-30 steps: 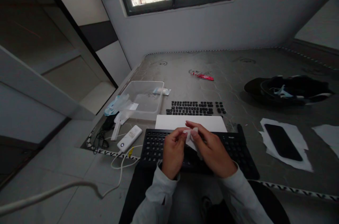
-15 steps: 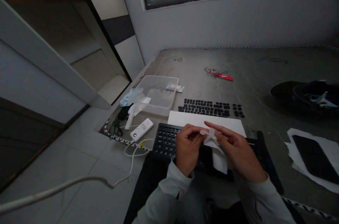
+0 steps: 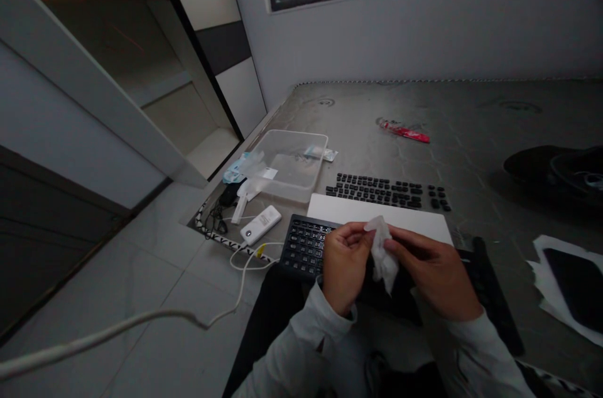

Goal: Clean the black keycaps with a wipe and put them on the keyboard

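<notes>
Between both hands I hold a crumpled white tissue point(image 3: 385, 260), which hangs down in a loose point. My left hand point(image 3: 345, 269) pinches its upper left side with thumb and fingers. From the other side, my right hand point(image 3: 438, 269) grips it between thumb and forefinger. Under and behind my hands lies a black keyboard base point(image 3: 305, 248) with its keycaps off; my hands and the tissue hide its middle. A flat white board or box point(image 3: 381, 208) lies just behind it. Several loose black keycaps point(image 3: 377, 189) are laid out in rows beyond that.
A clear plastic bin point(image 3: 294, 188) stands back left, beside a white power bank point(image 3: 261, 225) with a white cable point(image 3: 241, 288). A red packet point(image 3: 406, 132) lies further back. On the right are a black phone point(image 3: 577, 285) on papers and a dark cap-like item point(image 3: 556, 175).
The tissue has been bunched up; its flat hanging strip is now a crumpled clump. My right fingers have closed in on it. The view has shifted slightly, moving the scene rightward.
</notes>
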A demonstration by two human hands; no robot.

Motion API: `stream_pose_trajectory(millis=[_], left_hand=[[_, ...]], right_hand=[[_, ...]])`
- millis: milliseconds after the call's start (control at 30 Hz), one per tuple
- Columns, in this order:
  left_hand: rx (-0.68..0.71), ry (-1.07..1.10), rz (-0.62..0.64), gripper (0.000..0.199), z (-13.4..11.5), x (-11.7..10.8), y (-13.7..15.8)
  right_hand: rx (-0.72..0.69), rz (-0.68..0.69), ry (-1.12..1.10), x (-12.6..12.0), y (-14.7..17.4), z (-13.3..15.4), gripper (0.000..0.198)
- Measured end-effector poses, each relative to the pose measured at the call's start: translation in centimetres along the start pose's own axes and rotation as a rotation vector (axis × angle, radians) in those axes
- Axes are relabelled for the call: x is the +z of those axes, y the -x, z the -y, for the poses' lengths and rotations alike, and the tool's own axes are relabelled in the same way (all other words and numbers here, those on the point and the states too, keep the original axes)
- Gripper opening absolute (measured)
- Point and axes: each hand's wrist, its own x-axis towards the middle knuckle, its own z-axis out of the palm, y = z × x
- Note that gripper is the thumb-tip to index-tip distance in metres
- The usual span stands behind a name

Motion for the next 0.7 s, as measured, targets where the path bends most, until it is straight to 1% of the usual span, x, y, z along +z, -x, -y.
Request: stream_pose_trajectory(millis=[100, 200, 267, 333, 433, 500, 633, 700], left_hand=[[-0.011, -0.016, -0.011, 0.017, -0.3, 0.3, 0.2], [0.014, -0.093, 0.013, 0.014, -0.5, 0.4, 0.5], [0.052, -0.151, 0.028, 0.015, -0.4, 0.3, 0.6], [0.077, -0.197, 0.037, 0.016, -0.3, 0.2, 0.6], [0.08, -0.245, 0.057, 0.016, -0.4, 0.1, 0.6], [0.083, -0.259, 0.068, 0.015, -0.6, 0.2, 0.6], [0.099, -0.241, 0.077, 0.016, -0.4, 0.5, 0.7], [0.122, -0.227, 0.064, 0.017, -0.1, 0.5, 0.7]], right_hand=[[-0.033, -0.057, 0.08, 0.1, 0.1, 0.2, 0.034], [-0.026, -0.093, 0.095, 0.1, 0.1, 0.5, 0.036], [0.009, -0.109, 0.04, 0.1, 0.0, 0.6, 0.036], [0.068, -0.109, -0.063, 0.1, -0.1, 0.5, 0.035], [0.169, -0.101, -0.245, 0.1, -0.2, 0.0, 0.031], [0.21, -0.115, -0.341, 0.2, -0.2, -0.5, 0.028], [0.216, -0.177, -0.411, 0.6, -0.3, -1.0, 0.027], [0.205, -0.182, -0.418, 0.9, -0.3, -1.1, 0.025]])
